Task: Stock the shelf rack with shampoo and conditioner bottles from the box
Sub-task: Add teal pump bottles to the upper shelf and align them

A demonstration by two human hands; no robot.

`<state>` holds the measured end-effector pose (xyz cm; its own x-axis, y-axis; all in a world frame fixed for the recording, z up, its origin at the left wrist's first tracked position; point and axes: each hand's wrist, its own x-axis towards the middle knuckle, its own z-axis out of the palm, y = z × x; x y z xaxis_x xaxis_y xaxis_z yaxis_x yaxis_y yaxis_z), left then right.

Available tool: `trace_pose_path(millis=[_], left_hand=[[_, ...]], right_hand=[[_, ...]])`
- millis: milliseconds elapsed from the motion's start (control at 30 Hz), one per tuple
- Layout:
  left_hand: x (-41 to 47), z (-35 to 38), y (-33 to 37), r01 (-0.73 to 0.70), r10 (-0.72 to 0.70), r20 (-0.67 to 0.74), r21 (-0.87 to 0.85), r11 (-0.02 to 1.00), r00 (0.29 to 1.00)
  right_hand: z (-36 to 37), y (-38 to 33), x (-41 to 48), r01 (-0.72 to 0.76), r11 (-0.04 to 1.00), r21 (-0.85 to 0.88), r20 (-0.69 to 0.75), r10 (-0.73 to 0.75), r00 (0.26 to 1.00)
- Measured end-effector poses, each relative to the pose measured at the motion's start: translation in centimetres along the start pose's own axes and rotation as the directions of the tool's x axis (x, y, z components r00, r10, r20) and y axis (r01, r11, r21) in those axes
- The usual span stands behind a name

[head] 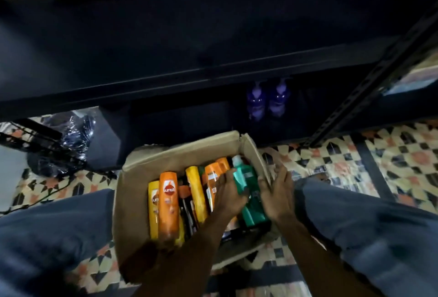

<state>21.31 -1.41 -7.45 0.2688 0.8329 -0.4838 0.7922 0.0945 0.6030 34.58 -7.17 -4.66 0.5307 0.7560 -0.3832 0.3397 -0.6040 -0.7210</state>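
An open cardboard box (132, 201) stands on the floor between my knees, packed with orange (168, 204) and yellow (196, 192) shampoo bottles lying on end. At its right side lie two green bottles, the upper one (245, 178) with a white cap. My left hand (226, 196) reaches into the box and grips that upper green bottle. My right hand (277, 192) straddles the box's right flap (254, 154), thumb inside by the lower green bottle (253, 213), fingers outside. The dark shelf rack (213, 76) is in front; two purple bottles (267, 103) stand on its low shelf.
A perforated black upright (369, 83) of the rack slants at the right. A black wire basket and a wrapped dark bundle (68, 145) lie at the left on the patterned floor (355, 164). My knees in blue trousers flank the box.
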Motion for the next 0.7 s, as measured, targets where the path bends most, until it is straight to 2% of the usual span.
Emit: trace_pose_path(millis=[100,200,300,367,500,600,700], left_hand=[[2.5,1.3,-0.4,0.062,-0.063,0.023,0.029,0.998,0.998],[3.9,1.8,-0.3,0.062,-0.07,0.052,0.129,0.99,0.996],[4.8,2.2,0.0,0.051,-0.073,0.076,0.254,0.966,0.994],[5.0,2.4,0.3,0.064,-0.09,0.082,0.279,0.958,0.993],[4.1,3.1,1.4,0.011,-0.041,0.134,0.22,0.975,0.99],[3.2,3.2,2.0,-0.009,-0.002,0.082,0.137,0.991,0.997],[2.7,3.4,2.1,0.109,-0.107,0.044,-0.044,0.993,0.993]], right_hand=[[0.3,-0.2,-0.5,0.033,0.987,0.154,0.011,-0.035,0.999],[0.6,-0.6,-0.5,0.068,0.98,0.184,0.049,-0.078,0.996],[0.5,-0.2,0.0,0.024,0.973,0.23,0.103,-0.049,0.994],[0.1,0.1,0.2,0.008,0.97,0.242,0.123,-0.039,0.992],[0.1,0.1,0.1,-0.006,0.972,0.233,0.138,-0.027,0.99],[0.1,-0.4,-0.1,-0.014,0.973,0.231,0.145,-0.02,0.989],[0.2,-0.4,-0.2,-0.022,0.968,0.25,0.148,-0.016,0.989]])
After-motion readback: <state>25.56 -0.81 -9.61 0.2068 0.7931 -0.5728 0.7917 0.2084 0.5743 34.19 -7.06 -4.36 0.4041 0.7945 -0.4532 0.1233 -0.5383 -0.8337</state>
